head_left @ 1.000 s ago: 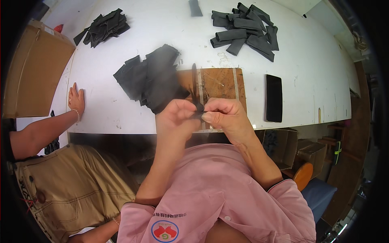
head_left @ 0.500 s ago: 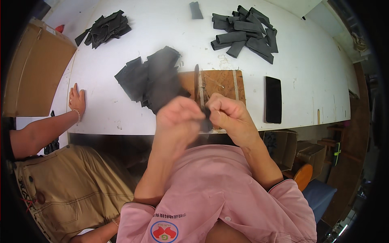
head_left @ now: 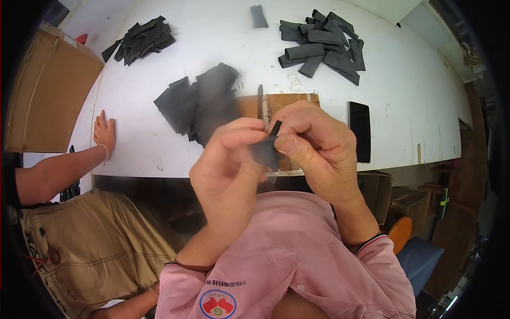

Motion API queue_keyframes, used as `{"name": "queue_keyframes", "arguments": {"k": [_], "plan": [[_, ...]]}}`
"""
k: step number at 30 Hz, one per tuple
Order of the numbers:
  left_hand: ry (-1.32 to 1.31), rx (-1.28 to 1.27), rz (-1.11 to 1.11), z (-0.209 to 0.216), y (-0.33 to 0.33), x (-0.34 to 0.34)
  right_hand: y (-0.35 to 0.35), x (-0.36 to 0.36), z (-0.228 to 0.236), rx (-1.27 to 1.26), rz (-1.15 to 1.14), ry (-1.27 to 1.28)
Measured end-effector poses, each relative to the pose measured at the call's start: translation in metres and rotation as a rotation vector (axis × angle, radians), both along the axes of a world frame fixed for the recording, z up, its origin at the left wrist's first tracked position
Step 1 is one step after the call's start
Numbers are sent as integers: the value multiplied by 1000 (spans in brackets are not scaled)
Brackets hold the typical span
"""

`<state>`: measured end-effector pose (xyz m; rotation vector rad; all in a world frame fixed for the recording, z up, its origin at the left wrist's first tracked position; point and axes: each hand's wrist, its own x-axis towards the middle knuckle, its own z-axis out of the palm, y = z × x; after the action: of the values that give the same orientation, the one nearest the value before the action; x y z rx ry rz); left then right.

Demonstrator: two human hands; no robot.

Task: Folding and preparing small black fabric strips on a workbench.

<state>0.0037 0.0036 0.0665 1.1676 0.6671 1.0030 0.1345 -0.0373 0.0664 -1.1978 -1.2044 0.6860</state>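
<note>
Between my two hands, above the table's near edge, is a small black fabric piece (head_left: 264, 151), partly hidden by the fingers. My right hand (head_left: 319, 146) pinches its folded edge between thumb and fingertips. My left hand (head_left: 228, 165) has its fingers curled around the piece's other side. Beneath them lies a brown wooden board (head_left: 292, 102), with a thin dark upright blade-like strip (head_left: 260, 101) at its back edge. Just left of the board is a heap of flat black fabric pieces (head_left: 204, 101).
Rolled black fabric tubes (head_left: 324, 45) are piled at the far right, with a single piece (head_left: 258, 17) to their left. More black pieces (head_left: 142, 40) lie far left, near a cardboard box (head_left: 50, 90). A phone (head_left: 359, 130) is on the right. Another person's hand (head_left: 104, 130) rests on the table.
Both hands have come up closer to the camera with the fabric piece. Its folded edge now shows between the fingertips. The other person's hand stays in place.
</note>
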Motion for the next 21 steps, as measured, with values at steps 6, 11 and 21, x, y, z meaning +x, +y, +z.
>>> {"name": "queue_keyframes", "arguments": {"k": [6, 11, 21], "plan": [[-303, -160, -104, 16, 23, 6, 15, 4, 30, 90, 3, -64], [-930, -574, -627, 19, 51, 11, 28, 11, 50, 2, 103, -3], [-868, -1152, -422, -47, 61, 13, 37, 19, -40, -428, 212, 598]]}}
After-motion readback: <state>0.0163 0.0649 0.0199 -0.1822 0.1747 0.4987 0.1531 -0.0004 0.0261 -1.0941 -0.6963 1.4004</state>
